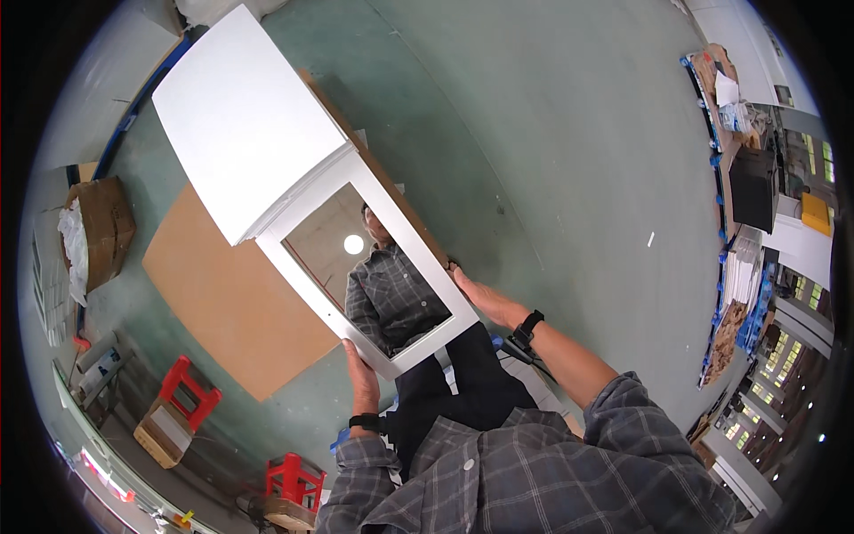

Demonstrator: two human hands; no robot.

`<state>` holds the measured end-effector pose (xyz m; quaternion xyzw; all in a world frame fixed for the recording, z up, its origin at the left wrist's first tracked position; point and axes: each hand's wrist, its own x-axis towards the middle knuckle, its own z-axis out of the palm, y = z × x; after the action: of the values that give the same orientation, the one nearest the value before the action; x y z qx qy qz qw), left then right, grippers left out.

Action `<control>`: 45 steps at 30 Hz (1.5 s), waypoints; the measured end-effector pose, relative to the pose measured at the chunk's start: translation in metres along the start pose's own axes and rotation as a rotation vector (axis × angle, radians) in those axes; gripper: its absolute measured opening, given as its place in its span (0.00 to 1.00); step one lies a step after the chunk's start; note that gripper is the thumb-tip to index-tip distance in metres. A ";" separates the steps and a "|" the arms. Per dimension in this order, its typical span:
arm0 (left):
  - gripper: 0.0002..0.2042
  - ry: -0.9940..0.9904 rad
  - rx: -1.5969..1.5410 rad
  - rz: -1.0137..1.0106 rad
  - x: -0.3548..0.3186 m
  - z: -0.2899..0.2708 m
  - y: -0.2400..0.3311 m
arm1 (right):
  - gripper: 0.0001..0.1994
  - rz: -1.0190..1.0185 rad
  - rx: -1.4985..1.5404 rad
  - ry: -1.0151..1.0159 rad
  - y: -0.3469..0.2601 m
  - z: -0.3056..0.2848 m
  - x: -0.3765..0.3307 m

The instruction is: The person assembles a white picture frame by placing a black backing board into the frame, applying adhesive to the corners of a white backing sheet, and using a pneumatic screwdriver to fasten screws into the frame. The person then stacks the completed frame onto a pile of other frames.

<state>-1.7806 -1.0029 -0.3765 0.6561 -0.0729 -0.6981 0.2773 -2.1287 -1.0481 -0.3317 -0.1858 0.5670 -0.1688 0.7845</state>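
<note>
A white-framed mirror (316,245) is tilted in front of me, its glass reflecting a checked shirt and a round light. My left hand (362,383) grips its lower left edge near the corner. Along the right edge, my right hand (485,296) holds the frame, with most of its fingers hidden behind it. The mirror's far end meets a stack of white panels (249,125), and I cannot tell whether it rests on them or under them. Below both lies a large brown cardboard sheet (231,294).
Two red plastic stools (189,392) stand at the lower left, beside cardboard boxes. An open carton (102,227) with white wrapping sits at the far left. Pallets of stacked white panels (743,267) line the right side, past the green floor (578,133).
</note>
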 end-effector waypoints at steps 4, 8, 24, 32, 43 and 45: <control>0.43 -0.018 -0.037 -0.019 -0.002 0.008 0.003 | 0.51 -0.074 0.001 0.095 0.027 0.011 0.007; 0.42 -0.014 0.008 -0.044 -0.002 0.008 0.006 | 0.50 -0.092 0.080 0.099 0.028 0.014 0.003; 0.41 -0.048 0.335 0.055 0.000 0.022 0.021 | 0.56 -0.063 1.069 0.143 0.124 0.036 -0.032; 0.44 0.002 0.235 0.003 0.005 0.011 0.013 | 0.41 -0.039 1.064 0.282 0.123 0.058 -0.017; 0.36 -0.105 0.175 -0.056 0.006 0.005 0.019 | 0.44 -0.163 0.829 0.399 0.128 0.059 -0.008; 0.35 -0.115 0.171 -0.070 0.007 -0.002 0.020 | 0.43 -0.266 0.894 0.414 0.122 0.069 -0.006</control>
<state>-1.7729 -1.0224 -0.3740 0.6384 -0.1249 -0.7351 0.1911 -2.0582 -0.9314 -0.3654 0.1346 0.5543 -0.5265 0.6304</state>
